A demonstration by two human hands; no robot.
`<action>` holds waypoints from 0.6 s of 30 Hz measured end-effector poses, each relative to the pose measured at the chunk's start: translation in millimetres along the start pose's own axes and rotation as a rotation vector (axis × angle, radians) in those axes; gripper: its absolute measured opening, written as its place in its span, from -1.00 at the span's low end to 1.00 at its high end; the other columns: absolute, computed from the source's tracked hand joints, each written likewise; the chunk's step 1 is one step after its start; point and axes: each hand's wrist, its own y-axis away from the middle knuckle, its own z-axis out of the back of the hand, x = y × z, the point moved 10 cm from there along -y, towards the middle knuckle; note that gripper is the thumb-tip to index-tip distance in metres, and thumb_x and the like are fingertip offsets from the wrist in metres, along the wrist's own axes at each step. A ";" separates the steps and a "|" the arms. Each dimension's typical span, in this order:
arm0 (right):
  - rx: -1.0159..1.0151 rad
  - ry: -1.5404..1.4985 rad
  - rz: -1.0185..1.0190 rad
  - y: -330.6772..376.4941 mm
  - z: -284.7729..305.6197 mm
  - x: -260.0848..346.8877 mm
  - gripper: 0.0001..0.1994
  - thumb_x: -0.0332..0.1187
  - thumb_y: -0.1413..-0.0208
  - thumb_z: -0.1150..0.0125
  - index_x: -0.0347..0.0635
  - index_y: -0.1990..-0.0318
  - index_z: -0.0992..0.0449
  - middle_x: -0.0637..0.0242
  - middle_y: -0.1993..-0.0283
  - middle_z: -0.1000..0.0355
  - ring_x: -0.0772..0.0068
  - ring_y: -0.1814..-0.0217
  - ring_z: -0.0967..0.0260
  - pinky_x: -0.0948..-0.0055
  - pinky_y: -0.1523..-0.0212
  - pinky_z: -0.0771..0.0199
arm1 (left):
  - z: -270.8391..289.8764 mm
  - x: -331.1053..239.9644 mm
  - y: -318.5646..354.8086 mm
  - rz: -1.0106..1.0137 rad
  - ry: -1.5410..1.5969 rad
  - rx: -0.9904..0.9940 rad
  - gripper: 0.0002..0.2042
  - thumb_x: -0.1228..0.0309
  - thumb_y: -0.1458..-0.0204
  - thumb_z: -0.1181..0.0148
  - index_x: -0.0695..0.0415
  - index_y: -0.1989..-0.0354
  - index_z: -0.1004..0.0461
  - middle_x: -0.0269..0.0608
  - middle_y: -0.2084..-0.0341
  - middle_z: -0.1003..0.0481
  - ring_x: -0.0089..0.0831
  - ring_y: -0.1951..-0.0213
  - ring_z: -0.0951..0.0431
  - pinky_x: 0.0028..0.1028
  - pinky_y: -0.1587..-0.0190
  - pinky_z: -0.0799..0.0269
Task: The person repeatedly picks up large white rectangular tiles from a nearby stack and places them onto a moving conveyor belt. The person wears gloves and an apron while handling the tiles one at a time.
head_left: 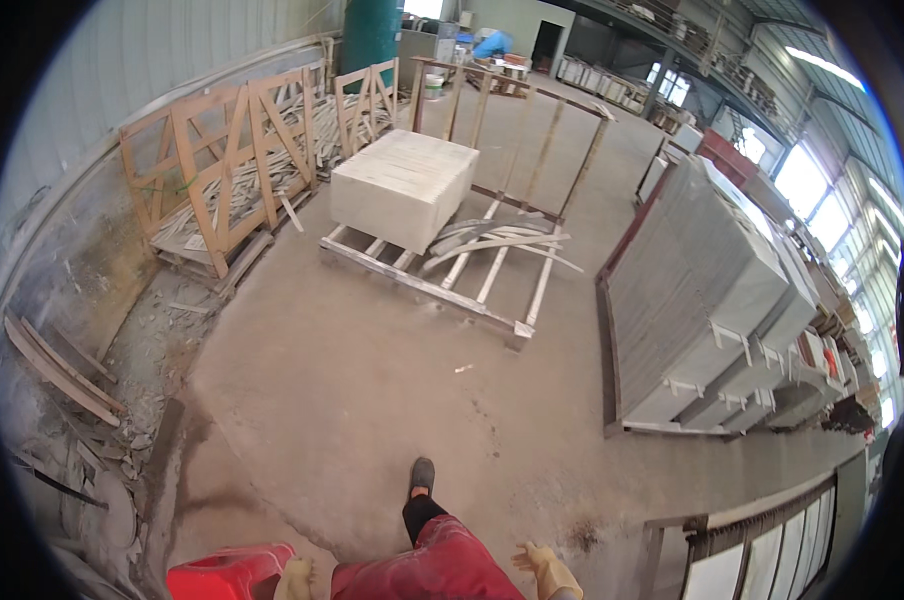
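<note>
My left hand (298, 579), in a pale yellow glove, is low in the picture, right beside a red plastic thing (222, 574) with a raised rim. That thing is cut off by the lower edge, so its exact kind is unclear. Whether the left fingers grip it does not show. On the other side of my red apron (437, 565), my right hand (544, 568) wears a similar glove. Its fingers are spread and nothing is in them. One foot in a dark shoe (423, 474) is stretched forward on the concrete floor.
Ahead lies a wooden pallet (427, 285) bearing a pale stone block (402, 185) and loose curved strips (502, 238). Wooden frames (222, 170) hold scrap on the left. Tall stacked slabs (692, 290) stand right; a slab rack (772, 545) is at lower right.
</note>
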 end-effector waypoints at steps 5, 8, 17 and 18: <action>-0.059 -0.012 -0.027 -56.7 15.6 77.9 -0.59 -0.19 -0.17 0.18 -0.26 -0.03 -0.37 -0.09 0.20 -0.48 -0.02 0.26 -0.49 0.19 0.27 -0.54 | -12.4 -101.2 -53.8 0.100 0.035 -0.100 -0.77 0.30 -0.04 0.06 0.21 0.30 -0.43 -0.09 0.53 -0.51 -0.21 0.61 -0.50 -0.30 0.62 -0.40; -0.103 -0.053 0.074 -104.5 18.0 157.5 -0.60 -0.18 -0.17 0.16 -0.31 0.02 -0.38 -0.10 0.24 -0.49 -0.03 0.28 -0.49 0.18 0.28 -0.54 | -20.6 -188.1 -64.7 0.036 0.085 -0.126 -0.73 0.31 -0.04 0.05 0.29 0.28 -0.42 -0.07 0.52 -0.52 -0.21 0.57 -0.53 -0.30 0.57 -0.45; 0.037 0.167 0.379 -111.6 -81.6 440.5 -0.63 -0.17 -0.17 0.12 -0.28 0.06 -0.43 0.08 0.31 -0.52 0.25 0.39 -0.50 0.36 0.36 -0.52 | -29.6 -399.7 -73.2 -0.193 0.179 -0.086 -0.76 0.26 -0.02 -0.06 0.18 0.32 -0.48 -0.15 0.54 -0.51 -0.40 0.56 -0.51 -0.42 0.51 -0.42; 0.054 0.167 0.393 -119.3 -93.7 459.1 -0.62 -0.16 -0.18 0.12 -0.27 0.07 -0.44 0.08 0.32 -0.52 0.25 0.40 -0.50 0.37 0.37 -0.52 | -27.8 -403.1 -80.4 -0.153 0.183 -0.076 -0.76 0.25 -0.01 -0.07 0.18 0.32 -0.48 -0.16 0.55 -0.50 -0.41 0.59 -0.49 -0.43 0.52 -0.41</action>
